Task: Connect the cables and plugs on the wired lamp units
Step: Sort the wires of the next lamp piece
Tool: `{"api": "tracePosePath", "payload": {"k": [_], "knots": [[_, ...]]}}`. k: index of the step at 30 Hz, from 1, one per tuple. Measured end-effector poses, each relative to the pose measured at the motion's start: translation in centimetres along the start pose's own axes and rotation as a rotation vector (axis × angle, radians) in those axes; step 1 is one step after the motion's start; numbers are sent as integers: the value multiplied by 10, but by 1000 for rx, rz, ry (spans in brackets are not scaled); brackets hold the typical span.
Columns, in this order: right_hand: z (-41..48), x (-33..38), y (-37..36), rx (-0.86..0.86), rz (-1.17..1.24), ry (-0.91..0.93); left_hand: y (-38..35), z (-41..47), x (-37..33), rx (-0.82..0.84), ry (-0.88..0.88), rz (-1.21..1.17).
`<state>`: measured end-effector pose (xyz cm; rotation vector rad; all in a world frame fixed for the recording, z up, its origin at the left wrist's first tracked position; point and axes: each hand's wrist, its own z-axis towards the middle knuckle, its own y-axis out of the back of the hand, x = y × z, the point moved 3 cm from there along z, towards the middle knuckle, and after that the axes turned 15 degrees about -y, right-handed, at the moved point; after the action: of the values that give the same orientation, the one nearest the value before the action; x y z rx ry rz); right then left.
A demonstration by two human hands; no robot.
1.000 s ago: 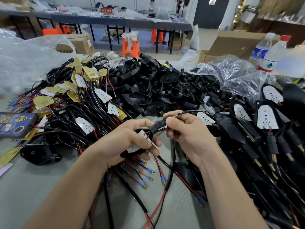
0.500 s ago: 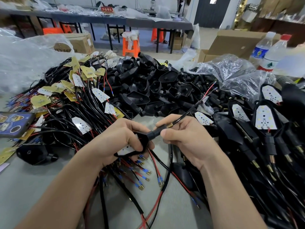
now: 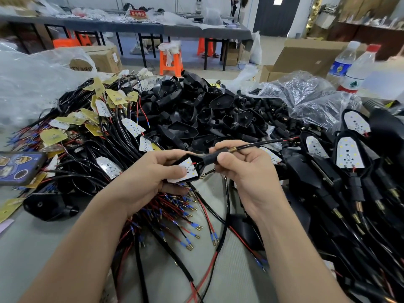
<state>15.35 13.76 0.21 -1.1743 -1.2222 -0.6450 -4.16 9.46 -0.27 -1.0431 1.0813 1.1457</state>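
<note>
One lamp unit is held up off the table in mid-view, between two hands. It is a black pointed housing with one white LED board seated face-up in it and a red wire at the board's narrow end. A black stem runs out toward 2 o'clock to one brass ferrule. From there a single black cable goes on toward 3 o'clock.

The left hand grips the housing from 9 o'clock, thumb pressed on the board and fingers curled beneath. The right hand pinches the stem between thumb and forefinger.

Half a second ago the left fingers hid most of the board and the cable shot up toward 1 o'clock. Now the board shows plainly and the cable lies nearly level.

At 6 o'clock, under the hands, lies a tangle of red and black loose wires with blue crimped ends. A heap of wired boards, yellow and white, sits at 10 o'clock, and a heap of empty housings at 12. At 3 o'clock are the finished units, three of them showing white boards. One lone housing lies at 8 o'clock and one phone at 9. Two bottles stand at 2 o'clock, behind crumpled clear bags.
</note>
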Motion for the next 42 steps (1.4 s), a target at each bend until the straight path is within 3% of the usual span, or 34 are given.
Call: {"api": "tracePosePath", "payload": {"k": [8,13,18,21,23,25,27,28,30,31,34,37,42], "knots": [[0,-9,-3,80,-28,-94,-4,1,2,-178,-29,-61],[2,-8,-5,44,-46,-36,-5,4,5,-221,-70,-41],[3,-2,-20,-22,-276,88,2,5,4,-142,-79,-20],[2,9,-28,-195,-513,68,6,5,2,-211,-83,-87],[-5,22,-33,-414,-766,170,9,4,0,-304,-82,-191],[-21,45,-46,-553,-881,427,14,3,-4,-331,-103,-187],[-37,65,-64,-523,-1101,703,19,1,-7,-295,-114,-141],[-38,71,-71,-466,-1306,752,22,0,-8,-270,-114,-141],[-38,79,-78,-305,-1658,671,22,-2,-10,-201,-110,-170],[-39,84,-79,-247,-1725,601,20,-3,-12,-169,-109,-192],[-49,102,-72,-103,-1508,317,3,-1,-16,-201,-95,-379],[-66,122,-59,-185,-1451,264,-14,8,-18,-347,-98,-636],[-97,142,-13,-439,-1481,173,-68,33,-20,-295,-33,-590]]}}
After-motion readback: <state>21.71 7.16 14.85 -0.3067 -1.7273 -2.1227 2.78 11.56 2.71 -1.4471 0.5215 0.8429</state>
